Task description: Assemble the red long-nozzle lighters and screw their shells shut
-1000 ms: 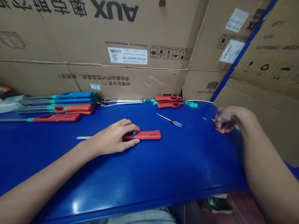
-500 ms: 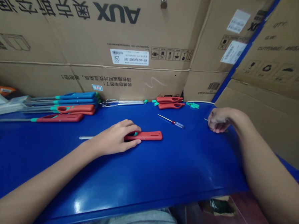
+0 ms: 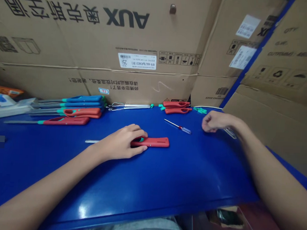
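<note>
My left hand (image 3: 127,141) is closed around a red stick lighter (image 3: 158,142) lying on the blue table. The lighter's metal tube pokes out beyond my wrist on the left, and a green part shows between the fingers. To the right, my right hand (image 3: 212,121) hovers over or rests on the table with curled, closed fingers; whatever is in them is hidden. A small pale flat item (image 3: 230,133) lies partly behind the right wrist. Between the hands is a screwdriver (image 3: 180,127) with a clear handle, its tip toward the left.
At the back left lie several assembled blue lighters (image 3: 84,98) and red lighters (image 3: 68,121). Metal tubes with wires (image 3: 137,106), red lighter bodies (image 3: 178,110) and green small parts (image 3: 200,110) line the back edge. A cardboard wall (image 3: 100,57) stands behind.
My right hand has moved left, closer to the screwdriver, uncovering the pale item behind it. My left hand keeps its hold on the red lighter. The view has shifted slightly.
</note>
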`<state>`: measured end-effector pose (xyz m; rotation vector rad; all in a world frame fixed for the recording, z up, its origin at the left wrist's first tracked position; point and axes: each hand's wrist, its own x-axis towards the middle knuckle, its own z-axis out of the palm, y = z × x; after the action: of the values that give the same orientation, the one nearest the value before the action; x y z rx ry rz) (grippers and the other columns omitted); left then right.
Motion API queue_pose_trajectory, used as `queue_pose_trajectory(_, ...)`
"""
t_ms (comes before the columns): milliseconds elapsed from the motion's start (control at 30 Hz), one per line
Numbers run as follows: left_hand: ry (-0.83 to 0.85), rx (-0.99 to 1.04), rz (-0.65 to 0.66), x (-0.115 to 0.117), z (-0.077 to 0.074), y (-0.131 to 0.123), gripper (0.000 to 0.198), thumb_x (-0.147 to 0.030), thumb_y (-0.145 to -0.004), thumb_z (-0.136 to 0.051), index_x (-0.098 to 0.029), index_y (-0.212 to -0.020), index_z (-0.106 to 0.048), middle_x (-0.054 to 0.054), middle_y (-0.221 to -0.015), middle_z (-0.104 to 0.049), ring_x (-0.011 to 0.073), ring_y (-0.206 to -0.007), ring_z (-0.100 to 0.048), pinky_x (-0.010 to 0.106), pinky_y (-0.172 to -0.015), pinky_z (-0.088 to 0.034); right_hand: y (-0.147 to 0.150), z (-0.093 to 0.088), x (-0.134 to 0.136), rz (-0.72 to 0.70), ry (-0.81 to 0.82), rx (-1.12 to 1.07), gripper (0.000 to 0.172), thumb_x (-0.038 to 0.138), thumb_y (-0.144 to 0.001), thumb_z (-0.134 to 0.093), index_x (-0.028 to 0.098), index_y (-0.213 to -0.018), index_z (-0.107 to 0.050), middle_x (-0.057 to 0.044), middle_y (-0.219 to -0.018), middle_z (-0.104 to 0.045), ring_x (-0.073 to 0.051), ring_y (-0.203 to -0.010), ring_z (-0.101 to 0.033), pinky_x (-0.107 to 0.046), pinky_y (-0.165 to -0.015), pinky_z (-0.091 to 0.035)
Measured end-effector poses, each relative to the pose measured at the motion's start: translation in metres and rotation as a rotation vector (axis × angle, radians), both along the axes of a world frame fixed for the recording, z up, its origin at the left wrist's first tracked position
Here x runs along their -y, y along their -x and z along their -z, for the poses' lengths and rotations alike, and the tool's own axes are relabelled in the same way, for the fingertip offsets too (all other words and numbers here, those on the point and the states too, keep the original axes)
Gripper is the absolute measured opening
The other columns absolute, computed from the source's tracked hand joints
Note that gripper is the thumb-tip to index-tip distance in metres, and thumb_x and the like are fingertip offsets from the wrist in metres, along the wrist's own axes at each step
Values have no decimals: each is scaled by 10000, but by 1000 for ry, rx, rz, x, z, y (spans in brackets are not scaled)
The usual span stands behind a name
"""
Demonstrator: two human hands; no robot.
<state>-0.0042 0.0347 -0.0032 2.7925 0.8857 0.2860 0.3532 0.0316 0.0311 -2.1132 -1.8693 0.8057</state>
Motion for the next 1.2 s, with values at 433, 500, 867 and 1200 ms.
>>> queue_pose_trajectory(433, -34, -5, 95, 18, -2, -14, 366, -500, -847, -568, -185, -1024, -621, 60, -924, -601, 210, -855, -566, 336, -767, -434, 115, 28, 36, -585, -181, -482, 78, 135, -706, -608, 157, -750, -668, 16, -668, -630, -93, -593, -538, -214, -570, -445)
queue_pose_trajectory(500, -36, 3, 113, 20, 0, -16, 377, -493, -876, -540, -189, -1088, -611, 69, -976, -607, 219, -906, -568, 347, -804, -437, 115, 31, 35, -557, -213, -517, 55, 159, -731, -609, 157, -764, -653, 8, -686, -642, -96, -599, -554, -218, -575, -457)
queue_pose_trajectory(867, -10, -20, 75, 17, -4, -13, 178, -329, -796, -545, -173, -874, -579, 39, -857, -561, 189, -791, -546, 321, -732, -447, 126, 57, 45, -678, -738, -299, 146, 117, -853, -559, 193, -887, -679, -44, -858, -681, -142, -749, -633, -271, -713, -518)
queue_pose_trajectory(1200, 11, -25, 85, 23, 1, -21, 270, -413, -915, -489, -178, -1029, -559, 65, -981, -566, 217, -910, -550, 344, -803, -437, 123, 48, 44, -747, -812, -232, 125, 92, -850, -579, 195, -813, -640, -38, -841, -697, -155, -798, -646, -285, -755, -531)
